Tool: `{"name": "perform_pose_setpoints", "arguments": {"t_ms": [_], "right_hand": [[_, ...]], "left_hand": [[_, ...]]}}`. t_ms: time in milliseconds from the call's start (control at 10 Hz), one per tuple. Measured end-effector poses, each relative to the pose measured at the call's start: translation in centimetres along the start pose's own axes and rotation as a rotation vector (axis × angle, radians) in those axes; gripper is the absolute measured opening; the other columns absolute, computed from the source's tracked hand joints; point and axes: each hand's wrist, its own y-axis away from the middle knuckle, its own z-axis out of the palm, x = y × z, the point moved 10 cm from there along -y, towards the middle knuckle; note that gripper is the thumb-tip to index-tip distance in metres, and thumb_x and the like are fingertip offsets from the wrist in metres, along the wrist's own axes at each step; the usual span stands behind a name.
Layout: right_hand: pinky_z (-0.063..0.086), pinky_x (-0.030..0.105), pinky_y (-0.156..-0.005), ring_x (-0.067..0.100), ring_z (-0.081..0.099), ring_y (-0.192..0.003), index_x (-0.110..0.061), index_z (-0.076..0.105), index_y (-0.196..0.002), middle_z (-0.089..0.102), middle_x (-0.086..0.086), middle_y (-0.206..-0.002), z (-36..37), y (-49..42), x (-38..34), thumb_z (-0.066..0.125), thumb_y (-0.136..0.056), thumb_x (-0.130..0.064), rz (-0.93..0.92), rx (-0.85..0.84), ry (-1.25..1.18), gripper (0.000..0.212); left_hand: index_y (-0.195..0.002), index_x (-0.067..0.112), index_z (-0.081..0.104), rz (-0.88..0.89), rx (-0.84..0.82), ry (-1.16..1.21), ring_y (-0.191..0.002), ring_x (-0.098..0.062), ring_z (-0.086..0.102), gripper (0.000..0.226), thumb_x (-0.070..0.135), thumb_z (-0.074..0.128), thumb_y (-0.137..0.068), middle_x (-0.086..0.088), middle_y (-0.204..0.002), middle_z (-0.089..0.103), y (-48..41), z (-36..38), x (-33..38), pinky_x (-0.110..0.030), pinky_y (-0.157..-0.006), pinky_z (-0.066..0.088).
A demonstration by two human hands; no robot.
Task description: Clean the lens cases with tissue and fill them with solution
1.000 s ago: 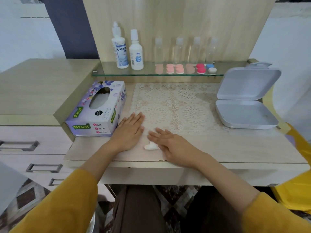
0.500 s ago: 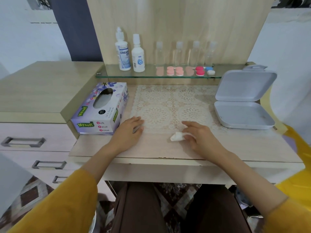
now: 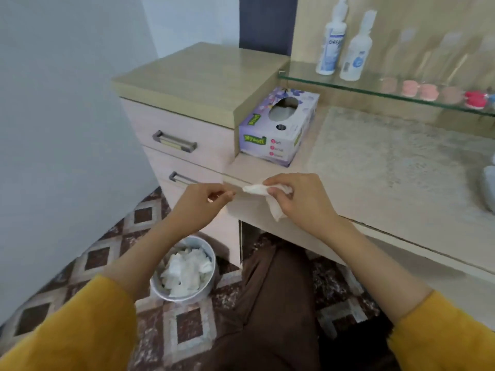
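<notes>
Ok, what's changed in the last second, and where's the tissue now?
The right hand lifted the tissue off the desk and carried it left to the front edge, gripping it in the air. The left hand also left the desk, fingers pinched beside the tissue; whether they hold anything is unclear. The view swung left, showing a bin. The box, bottles and cases stayed.

Only 1 view: a wide-angle camera worn on the person's head. It looks forward and steeply down, facing the left front corner of the surface [image 3: 257,170]. It sits close above the left hand [image 3: 199,203] and right hand [image 3: 302,199], both just off the front edge. The frame is tilted, so that edge runs diagonally. Floor [image 3: 88,258] and bin [image 3: 171,297] show below the surface's left edge. The glass shelf [image 3: 302,70] along its back edge is blurred.
</notes>
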Motion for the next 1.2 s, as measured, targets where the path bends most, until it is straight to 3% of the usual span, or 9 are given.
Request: {"name": "perform_pose_setpoints", "arguments": {"t_ms": [100,200,300,400,700,800,900,1000,1200], "right_hand": [[0.044,0.028,-0.082,0.023,0.063,-0.091,-0.015,0.072,-0.101,0.071,0.006,-0.100,6.3,-0.8,-3.0,0.060,-0.088,-0.020,-0.026,-0.132,-0.051,0.018],[0.040,0.024,-0.091,0.020,0.062,-0.094,-0.012,0.069,-0.107,0.068,0.005,-0.107,13.8,-1.0,-4.4,0.055,-0.091,-0.019,-0.010,-0.301,-0.080,0.022],[0.043,0.029,-0.094,0.023,0.062,-0.097,-0.011,0.066,-0.110,0.068,0.009,-0.109,20.4,-1.2,-4.1,0.051,-0.092,-0.014,0.056,-0.430,-0.087,0.024],[0.049,0.038,-0.086,0.026,0.061,-0.099,-0.010,0.069,-0.104,0.067,0.013,-0.107,25.7,-1.5,-2.4,0.052,-0.088,-0.010,0.155,-0.491,-0.071,0.024],[0.051,0.033,-0.077,0.031,0.060,-0.093,-0.002,0.071,-0.092,0.067,0.017,-0.098,36.5,-1.6,3.4,0.049,-0.086,-0.005,0.418,-0.587,0.000,0.023],[0.053,0.033,-0.072,0.031,0.061,-0.084,-0.002,0.071,-0.090,0.066,0.017,-0.096,39.2,-1.6,4.3,0.048,-0.083,-0.003,0.470,-0.617,0.010,0.025],[0.054,0.037,-0.077,0.030,0.061,-0.087,-0.001,0.069,-0.093,0.065,0.016,-0.102,41.1,-1.6,4.7,0.050,-0.084,-0.007,0.503,-0.659,0.005,0.022],[0.047,0.035,-0.091,0.030,0.055,-0.109,-0.004,0.059,-0.121,0.057,0.014,-0.124,42.4,-1.2,4.6,0.051,-0.091,-0.019,0.490,-0.731,-0.011,0.034],[0.041,0.038,-0.100,0.030,0.049,-0.120,-0.010,0.049,-0.132,0.047,0.012,-0.137,43.1,-0.2,4.8,0.049,-0.093,-0.025,0.446,-0.846,0.035,0.042]], "left_hand": [[-0.103,0.016,0.069,-0.185,-0.008,-0.053,-0.079,-0.006,0.058,0.022,0.026,0.054,-0.091,0.000,-0.098,0.069,3.1,-0.9,-7.7,-0.011,-0.073,0.042],[-0.105,0.015,0.068,-0.357,-0.036,-0.109,-0.091,-0.013,0.060,0.025,0.028,0.051,-0.092,-0.003,-0.105,0.069,6.5,-0.8,-15.2,-0.024,-0.081,0.044],[-0.106,0.014,0.068,-0.504,-0.086,-0.097,-0.094,-0.019,0.062,0.027,0.030,0.050,-0.093,-0.006,-0.105,0.069,9.3,0.2,-21.3,-0.026,-0.077,0.045],[-0.110,0.013,0.066,-0.588,-0.136,-0.071,-0.097,-0.021,0.060,0.029,0.030,0.048,-0.093,-0.008,-0.111,0.066,10.6,1.3,-25.4,-0.028,-0.081,0.046],[-0.110,0.013,0.065,-0.678,-0.243,-0.035,-0.100,-0.018,0.060,0.029,0.029,0.049,-0.092,-0.005,-0.111,0.067,10.6,4.2,-31.6,-0.021,-0.077,0.041],[-0.109,0.013,0.066,-0.692,-0.263,-0.026,-0.098,-0.017,0.061,0.029,0.029,0.050,-0.091,-0.004,-0.108,0.067,11.0,5.0,-33.0,-0.023,-0.079,0.043],[-0.109,0.014,0.066,-0.708,-0.274,-0.007,-0.095,-0.014,0.061,0.031,0.033,0.052,-0.090,-0.001,-0.107,0.068,11.7,5.6,-34.1,-0.027,-0.084,0.048],[-0.113,0.015,0.064,-0.697,-0.273,-0.015,-0.098,-0.013,0.061,0.032,0.034,0.052,-0.090,0.000,-0.108,0.068,11.9,5.8,-34.7,-0.027,-0.086,0.048],[-0.116,0.014,0.061,-0.716,-0.275,-0.002,-0.100,-0.015,0.059,0.034,0.035,0.051,-0.091,-0.001,-0.111,0.066,11.8,5.9,-34.5,-0.026,-0.083,0.045]]}}
